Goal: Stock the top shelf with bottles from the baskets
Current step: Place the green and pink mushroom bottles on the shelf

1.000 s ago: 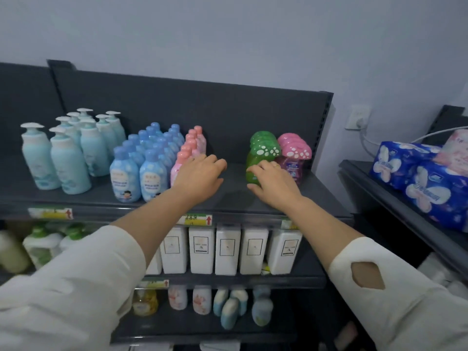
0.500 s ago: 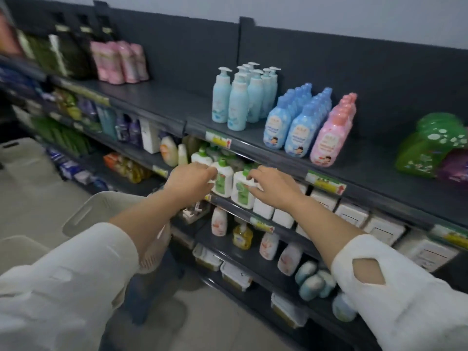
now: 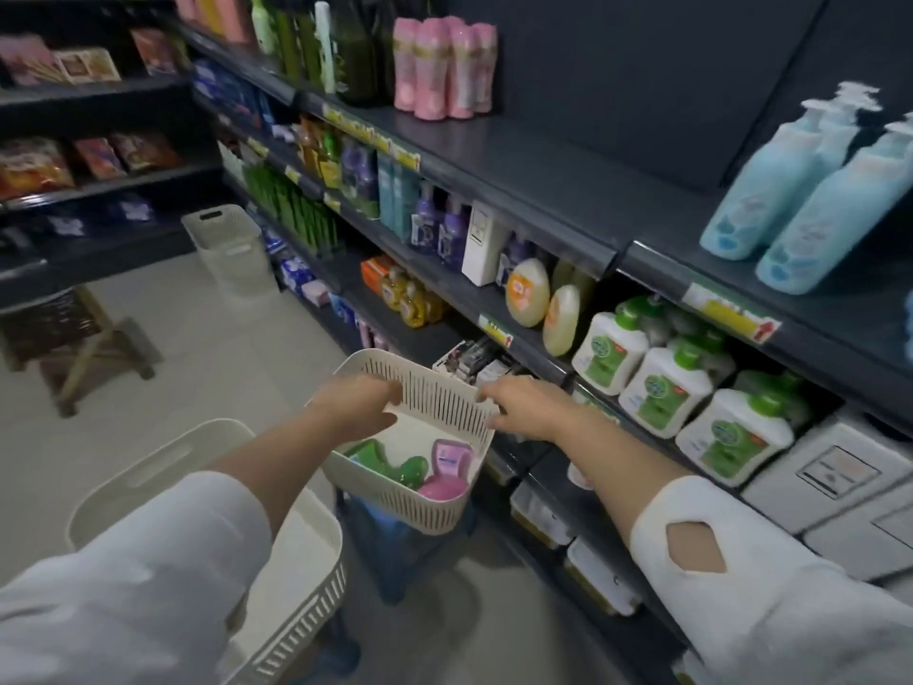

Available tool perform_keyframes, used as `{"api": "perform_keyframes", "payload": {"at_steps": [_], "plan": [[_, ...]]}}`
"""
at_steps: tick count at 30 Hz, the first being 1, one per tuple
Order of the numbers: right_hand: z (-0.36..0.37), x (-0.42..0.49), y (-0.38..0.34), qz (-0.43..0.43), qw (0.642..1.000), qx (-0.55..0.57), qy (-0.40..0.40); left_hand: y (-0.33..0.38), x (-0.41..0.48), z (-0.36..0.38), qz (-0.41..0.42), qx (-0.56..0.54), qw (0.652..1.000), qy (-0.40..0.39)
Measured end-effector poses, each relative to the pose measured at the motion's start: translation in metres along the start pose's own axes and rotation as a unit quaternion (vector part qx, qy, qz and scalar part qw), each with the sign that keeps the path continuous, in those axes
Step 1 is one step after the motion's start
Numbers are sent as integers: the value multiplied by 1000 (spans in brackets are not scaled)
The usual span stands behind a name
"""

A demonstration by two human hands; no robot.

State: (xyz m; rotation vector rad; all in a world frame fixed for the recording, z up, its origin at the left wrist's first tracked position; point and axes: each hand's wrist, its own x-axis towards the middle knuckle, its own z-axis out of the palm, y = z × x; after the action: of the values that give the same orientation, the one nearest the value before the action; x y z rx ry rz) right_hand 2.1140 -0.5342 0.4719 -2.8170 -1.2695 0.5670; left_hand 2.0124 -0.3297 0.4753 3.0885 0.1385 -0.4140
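The left hand (image 3: 353, 407) and right hand (image 3: 526, 407) are hovering, both released, at the cream basket's (image 3: 395, 501) ten and two o'clock, while green bottles (image 3: 412, 469) and pink bottles (image 3: 447, 459) are lying inside it.

The floor (image 3: 197, 338) is pale, smooth tile. A long dark rack (image 3: 543, 155) with many shelves runs along the right side, with a dark back board (image 3: 642, 66) at its top. A second dark rack (image 3: 123, 178) stands at the far left. A small wooden stool (image 3: 54, 328) sits on the floor in front of it. The light is soft.
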Motion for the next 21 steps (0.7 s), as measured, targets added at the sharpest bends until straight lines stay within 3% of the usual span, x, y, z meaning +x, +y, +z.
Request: {"api": "perform_keyframes", "payload": {"at_steps": [9,21], "plan": [[68,114,1,-9,992,23,-128,-56,75,82,-17,-51,990,-127],[203,199,20,-39,963,39,-263,-42,167,214,-46,-124,961,-241]]}}
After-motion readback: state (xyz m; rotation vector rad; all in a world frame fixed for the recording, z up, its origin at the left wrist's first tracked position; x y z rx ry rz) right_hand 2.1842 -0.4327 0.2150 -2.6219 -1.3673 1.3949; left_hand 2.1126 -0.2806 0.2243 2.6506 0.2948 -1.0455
